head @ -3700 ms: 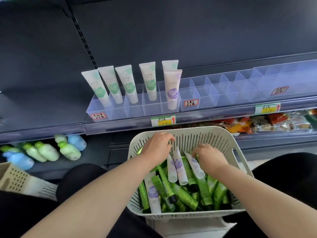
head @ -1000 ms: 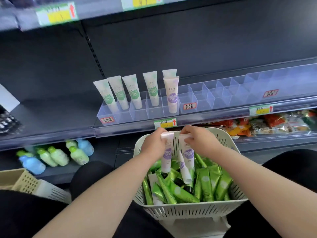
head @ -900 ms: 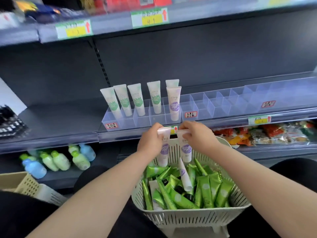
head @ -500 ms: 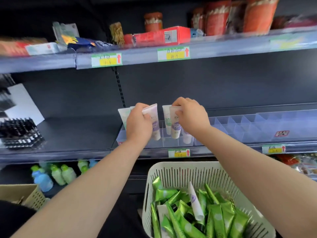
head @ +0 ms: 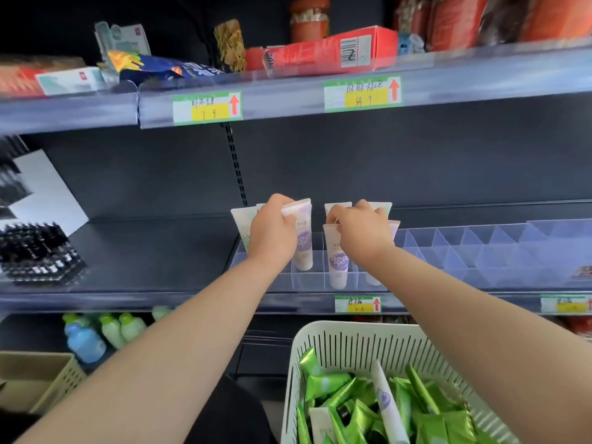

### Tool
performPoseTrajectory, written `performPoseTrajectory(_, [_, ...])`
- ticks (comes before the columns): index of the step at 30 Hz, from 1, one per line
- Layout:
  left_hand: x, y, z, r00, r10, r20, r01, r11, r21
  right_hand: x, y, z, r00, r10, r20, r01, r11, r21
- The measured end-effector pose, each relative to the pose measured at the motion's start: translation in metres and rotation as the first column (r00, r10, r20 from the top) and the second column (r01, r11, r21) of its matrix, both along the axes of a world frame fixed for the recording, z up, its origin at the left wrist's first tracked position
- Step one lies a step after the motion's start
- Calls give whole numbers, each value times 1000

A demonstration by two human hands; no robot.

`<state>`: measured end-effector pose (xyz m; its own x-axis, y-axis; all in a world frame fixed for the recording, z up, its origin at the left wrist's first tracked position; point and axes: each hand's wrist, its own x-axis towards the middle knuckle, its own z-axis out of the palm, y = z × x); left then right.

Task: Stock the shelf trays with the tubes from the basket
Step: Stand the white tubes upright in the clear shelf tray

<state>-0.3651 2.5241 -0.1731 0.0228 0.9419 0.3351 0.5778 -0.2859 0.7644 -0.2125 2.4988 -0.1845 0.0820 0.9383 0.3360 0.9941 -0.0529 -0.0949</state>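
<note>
My left hand [head: 272, 233] grips a pale tube with a purple label [head: 303, 241] by its flat top end, its cap down in the clear shelf tray [head: 474, 251]. My right hand [head: 363, 237] pinches the top of a second purple-label tube [head: 338, 261], which stands in a front slot of the tray. Green-label tubes [head: 244, 221] stand in the tray behind my hands, partly hidden. The white slotted basket [head: 349, 344] sits below, holding several green tubes [head: 333, 384] and a white one [head: 386, 402].
The tray's right slots hold nothing. An upper shelf [head: 320, 94] overhangs with boxes and price tags. Black items [head: 35, 251] lie at the shelf's left. Small bottles [head: 86, 341] stand on the lower shelf, and a beige basket [head: 35, 376] sits at lower left.
Both hands lifted a purple-label tube each out of the basket and up to the tray; since half a second ago the tubes have come down into the slots.
</note>
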Motion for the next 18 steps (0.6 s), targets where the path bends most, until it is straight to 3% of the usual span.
performPoseTrajectory(9, [15,16,-20,965,-87,-248,53,989,-142,8,-2,-8,990,123,66,-128,989,80])
performPoseTrajectory(18, [19,13,-21,954,-84,-288,54,993,-109,11,-8,-12,987,156,37,-160,968,191])
